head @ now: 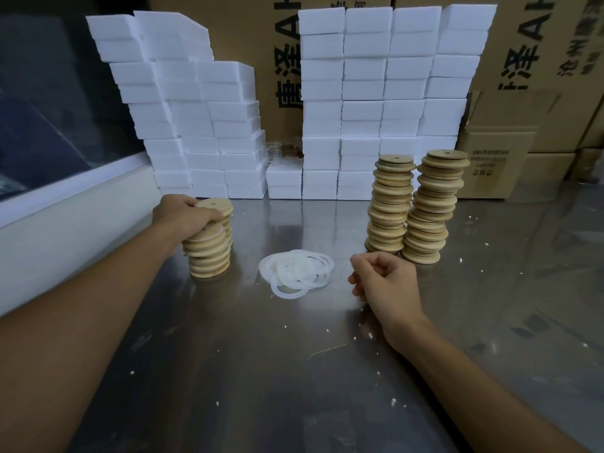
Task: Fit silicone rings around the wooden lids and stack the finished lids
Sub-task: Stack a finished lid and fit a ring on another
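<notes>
Steel tabletop (294, 371), shiny, flecked with white crumbs (393, 402). White foam blocks (366, 103) stacked in tall columns along back edge, gap between left and right groups. Clear glass items (274, 152) in gap. Printed cardboard boxes (496, 158) behind and right.

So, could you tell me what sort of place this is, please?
Probably a packing workshop or storeroom: printed cardboard cartons, stacked white foam blocks and tall stacks of wooden lids on a steel table.

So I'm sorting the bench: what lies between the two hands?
In the head view, a loose pile of silicone rings lies on the metal table, between the left hand and the right hand.
</notes>
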Tool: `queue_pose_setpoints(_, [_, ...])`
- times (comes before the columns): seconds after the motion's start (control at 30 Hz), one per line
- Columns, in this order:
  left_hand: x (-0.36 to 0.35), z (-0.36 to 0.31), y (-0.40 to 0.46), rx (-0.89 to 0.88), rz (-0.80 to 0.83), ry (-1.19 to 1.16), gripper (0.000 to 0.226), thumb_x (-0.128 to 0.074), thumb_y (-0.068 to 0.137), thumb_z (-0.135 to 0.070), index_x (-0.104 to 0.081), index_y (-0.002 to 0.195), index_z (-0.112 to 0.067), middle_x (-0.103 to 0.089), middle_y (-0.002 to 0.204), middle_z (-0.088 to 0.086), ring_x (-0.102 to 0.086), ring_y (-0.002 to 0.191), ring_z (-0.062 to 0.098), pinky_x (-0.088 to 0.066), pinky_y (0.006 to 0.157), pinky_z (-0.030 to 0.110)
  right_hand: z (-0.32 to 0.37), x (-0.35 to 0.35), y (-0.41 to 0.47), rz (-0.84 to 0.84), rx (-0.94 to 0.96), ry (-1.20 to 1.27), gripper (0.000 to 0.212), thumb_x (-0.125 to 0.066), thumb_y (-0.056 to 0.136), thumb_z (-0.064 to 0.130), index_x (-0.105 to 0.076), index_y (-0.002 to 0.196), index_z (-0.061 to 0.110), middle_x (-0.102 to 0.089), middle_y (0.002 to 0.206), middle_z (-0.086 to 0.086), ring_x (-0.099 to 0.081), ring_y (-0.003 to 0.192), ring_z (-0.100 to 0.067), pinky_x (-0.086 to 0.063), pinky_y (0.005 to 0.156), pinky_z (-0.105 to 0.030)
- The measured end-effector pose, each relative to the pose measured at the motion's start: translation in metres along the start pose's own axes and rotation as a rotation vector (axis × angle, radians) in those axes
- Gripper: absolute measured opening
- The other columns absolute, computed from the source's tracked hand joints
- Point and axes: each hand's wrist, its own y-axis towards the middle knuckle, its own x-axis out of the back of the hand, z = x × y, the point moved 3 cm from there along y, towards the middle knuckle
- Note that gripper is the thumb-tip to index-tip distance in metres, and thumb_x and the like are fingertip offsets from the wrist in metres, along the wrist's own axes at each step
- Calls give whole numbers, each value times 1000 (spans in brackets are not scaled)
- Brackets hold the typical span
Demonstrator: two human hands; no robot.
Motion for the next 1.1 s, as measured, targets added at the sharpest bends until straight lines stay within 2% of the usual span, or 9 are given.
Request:
queue_pose_setpoints(0.1, [4,-8,-15,-158,-241,258,61,-73,74,-36,-55,130,-21,-54,132,9,-47,122,32,-33,101,48,0,-1,1,13,1,-20,13,-64,94,15,-71,83,12,-68,61,-2,-58,50,-7,-45,48,-16])
queue_pose_setpoints(0.23, [-8,-28,-64,-702,-549,382,32,-60,78,-27,-62,108,-18,-56,118,6,-48,110,27,-25,93,45,0,-1,1,25,8,-51,13,-64,94,15,-71,83,13,-69,63,-1,-59,51,-7,-46,48,-16])
queue_pose_setpoints(0.3, [-23,-34,-91,-848,-532,329,25,-57,78,-23,-64,101,-16,-59,109,6,-53,101,27,-25,87,40,0,-1,1,20,11,-48,13,-64,94,15,-71,83,13,-69,62,-1,-58,50,-6,-46,48,-16])
queue_pose_setpoints(0.4, [-60,-31,-133,-1022,-261,303,21,-54,78,-24,-64,93,-14,-61,97,5,-56,89,28,-32,81,39,0,-1,0,16,12,-52,13,-64,94,16,-71,82,13,-70,63,-2,-59,50,-6,-46,48,-16])
queue_pose_setpoints(0.53, [-103,-14,-158,-967,147,429,28,-57,86,-39,-66,106,-21,-59,112,-3,-52,106,20,-38,91,40,-2,1,2,-4,2,-29,13,-65,93,15,-70,82,12,-69,61,-1,-58,49,-7,-45,47,-17])
queue_pose_setpoints(0.77, [-100,-10,-160,-982,126,366,22,-57,91,-33,-69,105,-22,-64,112,-6,-51,107,15,-33,93,30,-1,0,3,-11,83,-126,11,-65,92,17,-71,83,17,-71,64,1,-64,57,-6,-49,53,-18])
queue_pose_setpoints(0.87, [-99,-11,-159,-979,125,363,18,-59,90,-29,-70,101,-21,-64,108,-5,-52,105,17,-35,92,32,16,0,5,-6,332,-409,7,-65,91,18,-71,88,18,-69,70,9,-66,68,-4,-52,64,-18])
queue_pose_setpoints(0.97, [-98,-11,-159,-980,110,332,13,-62,88,-24,-71,94,-18,-65,103,-4,-55,101,19,-37,88,33,55,8,21,-168,591,-512,9,-65,89,15,-70,96,15,-68,87,7,-61,80,-9,-43,72,-15])
queue_pose_setpoints(1.1, [-97,-13,-159,-970,112,333,15,-64,87,-26,-72,95,-16,-63,103,-4,-55,102,17,-35,89,32,105,26,67,-364,670,-753,29,-56,86,24,-64,113,15,-60,117,-5,-49,114,-28,-36,94,-37])
